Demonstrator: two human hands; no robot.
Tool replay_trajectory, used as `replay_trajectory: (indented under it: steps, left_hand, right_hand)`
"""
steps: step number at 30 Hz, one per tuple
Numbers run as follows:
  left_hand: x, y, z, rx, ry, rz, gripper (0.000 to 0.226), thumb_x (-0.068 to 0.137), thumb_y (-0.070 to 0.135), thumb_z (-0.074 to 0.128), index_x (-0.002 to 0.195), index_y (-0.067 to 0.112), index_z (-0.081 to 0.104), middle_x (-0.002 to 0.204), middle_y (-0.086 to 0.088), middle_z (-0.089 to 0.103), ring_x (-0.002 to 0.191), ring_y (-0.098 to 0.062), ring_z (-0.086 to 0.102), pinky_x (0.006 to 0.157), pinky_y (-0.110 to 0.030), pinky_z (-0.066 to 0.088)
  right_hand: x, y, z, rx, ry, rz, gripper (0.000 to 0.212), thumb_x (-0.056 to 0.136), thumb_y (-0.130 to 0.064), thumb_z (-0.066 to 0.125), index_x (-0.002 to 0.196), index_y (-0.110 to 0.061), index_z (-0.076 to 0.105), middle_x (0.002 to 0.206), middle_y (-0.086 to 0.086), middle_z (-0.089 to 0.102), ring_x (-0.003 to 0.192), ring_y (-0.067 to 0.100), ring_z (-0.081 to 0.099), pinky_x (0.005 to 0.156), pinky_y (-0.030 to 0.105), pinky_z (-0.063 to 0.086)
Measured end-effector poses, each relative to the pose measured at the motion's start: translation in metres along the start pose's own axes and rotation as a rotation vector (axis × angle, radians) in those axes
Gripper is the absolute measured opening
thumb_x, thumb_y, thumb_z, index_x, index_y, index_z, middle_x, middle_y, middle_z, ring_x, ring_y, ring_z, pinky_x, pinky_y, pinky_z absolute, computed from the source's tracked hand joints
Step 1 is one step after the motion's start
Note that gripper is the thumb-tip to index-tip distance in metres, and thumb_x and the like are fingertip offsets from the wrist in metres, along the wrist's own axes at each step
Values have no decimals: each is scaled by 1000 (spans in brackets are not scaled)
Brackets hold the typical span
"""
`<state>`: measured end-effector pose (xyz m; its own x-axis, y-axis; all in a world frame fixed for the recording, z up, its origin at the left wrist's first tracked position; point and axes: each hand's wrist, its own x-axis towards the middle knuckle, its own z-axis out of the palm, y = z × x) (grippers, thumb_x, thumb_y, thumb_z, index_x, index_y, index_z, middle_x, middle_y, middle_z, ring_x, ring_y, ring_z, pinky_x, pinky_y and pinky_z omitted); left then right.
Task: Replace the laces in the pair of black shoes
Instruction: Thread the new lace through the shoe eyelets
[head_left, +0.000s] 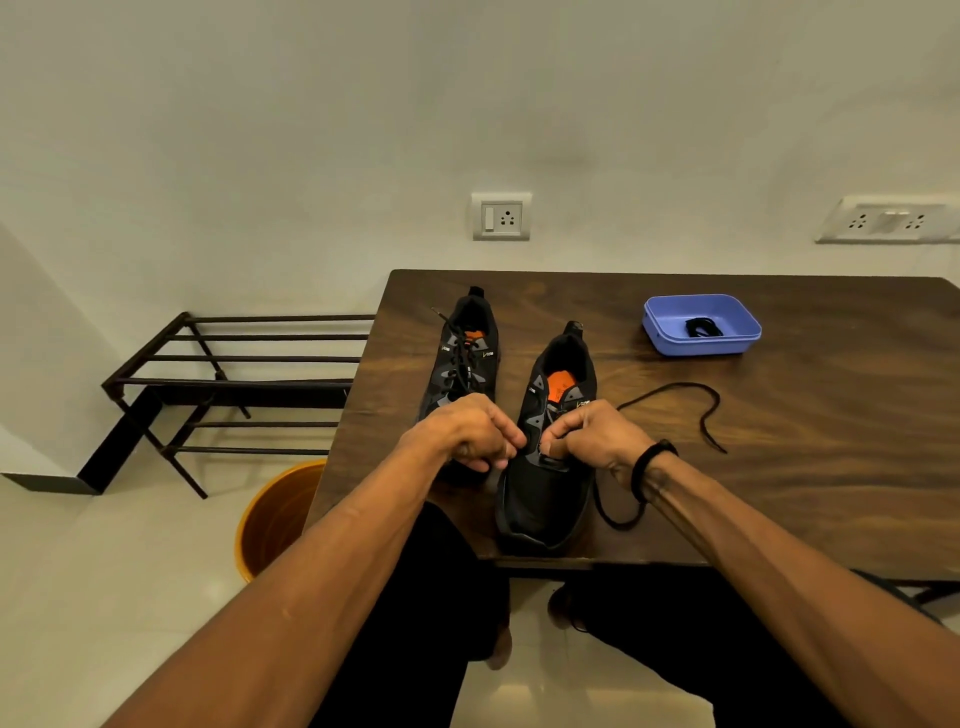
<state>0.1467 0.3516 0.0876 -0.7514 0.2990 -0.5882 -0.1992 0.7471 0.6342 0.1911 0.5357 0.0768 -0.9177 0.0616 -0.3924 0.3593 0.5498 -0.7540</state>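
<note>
Reaching over the near edge of the dark wooden table (779, 467), both forearms meet at the nearer black shoe (545, 499), which sits close to that edge with its toe toward the person and its heel toward the wall. The left hand (467, 431) has its fingers curled tight at the shoe's left side, pinching something small at the lower eyelets; what it grips is hidden by the fingers. The right hand (592, 431), a dark band on its wrist, is curled on the black lace (670, 389) at the eyelets. From that hand the lace drops into a loop by the near edge, passes under the wrist, then trails in an arc across the surface to the right of the shoe, its end lying free. The second black shoe (462, 358) stands just behind the left hand near the table's left edge, laced, heel toward the far edge. Toward the far edge, right of both shoes, a blue plastic tray (670, 338) holds a small coiled black lace bundle (698, 327). Left of the table stand an orange bin (275, 519) and a black metal rack (234, 379).
</note>
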Motion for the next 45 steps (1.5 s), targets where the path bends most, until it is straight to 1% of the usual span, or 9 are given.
replay_trajectory:
  steps: [4, 9, 13, 17, 25, 29, 32, 39, 45]
  left_hand:
    - [-1, -2, -1, 1, -21, 15, 18, 98, 9, 67, 102, 25, 75, 101, -1, 76, 81, -3, 70, 72, -21, 57]
    - [0, -2, -1, 38, -33, 35, 20, 97, 12, 69, 113, 23, 74, 104, -6, 77, 95, -10, 71, 80, -26, 59]
    - [-3, -1, -3, 14, -41, 39, 21, 94, 13, 74, 114, 22, 74, 95, 1, 75, 95, -9, 70, 72, -23, 57]
    - [-3, -2, -3, -2, -70, 32, 26, 92, 12, 77, 116, 21, 75, 99, 1, 74, 98, -10, 68, 78, -26, 57]
    - [-3, -4, -3, -23, -91, 32, 31, 91, 9, 77, 120, 18, 73, 98, 1, 74, 94, -8, 68, 82, -27, 58]
    - [-3, -1, -1, 11, -63, 57, 30, 91, 6, 76, 119, 15, 73, 103, -4, 75, 87, -7, 69, 74, -23, 58]
    - [-2, -3, 1, -25, -70, 61, 29, 89, 2, 77, 116, 12, 74, 96, -5, 74, 93, -14, 71, 83, -27, 61]
    - [-2, -2, 3, -20, -31, 92, 15, 89, 4, 77, 102, 11, 75, 95, -13, 78, 92, -17, 76, 80, -26, 62]
    - [-4, -1, 4, -36, 4, 79, 14, 88, 2, 78, 101, 7, 76, 88, -10, 78, 85, -16, 78, 67, -20, 61]
  right_hand:
    - [3, 1, -4, -39, -44, -17, 16, 86, 4, 73, 82, -9, 81, 79, 1, 76, 80, 7, 66, 77, 23, 56]
    - [8, 15, 14, -161, 106, -150, 34, 87, -6, 72, 59, -26, 73, 70, -7, 73, 72, 9, 66, 78, 34, 59]
    - [6, 6, -3, -48, -56, -68, 19, 87, -2, 77, 75, -17, 80, 77, -2, 75, 77, 6, 65, 75, 21, 54]
    - [3, 1, -17, 15, -176, -24, 10, 87, 1, 77, 89, -8, 80, 98, 9, 78, 88, 9, 69, 82, 18, 55]
    - [8, 12, 2, 26, -19, -49, 5, 88, -5, 78, 90, -7, 81, 91, 6, 78, 80, 8, 66, 76, 21, 54]
    - [10, 15, 4, 30, -29, -32, 4, 87, -6, 79, 88, -9, 82, 91, 5, 79, 86, 10, 69, 86, 28, 57]
    - [11, 14, 1, 35, -70, -26, 4, 89, -6, 78, 91, -7, 82, 97, 10, 79, 88, 11, 68, 89, 29, 56]
    - [7, 17, 9, 9, 42, -64, 5, 88, -6, 77, 88, -9, 81, 84, -2, 75, 76, 3, 63, 69, 15, 48]
    - [8, 22, 11, 3, 98, -123, 12, 83, -11, 84, 75, -19, 81, 79, -6, 78, 80, 5, 72, 83, 25, 58]
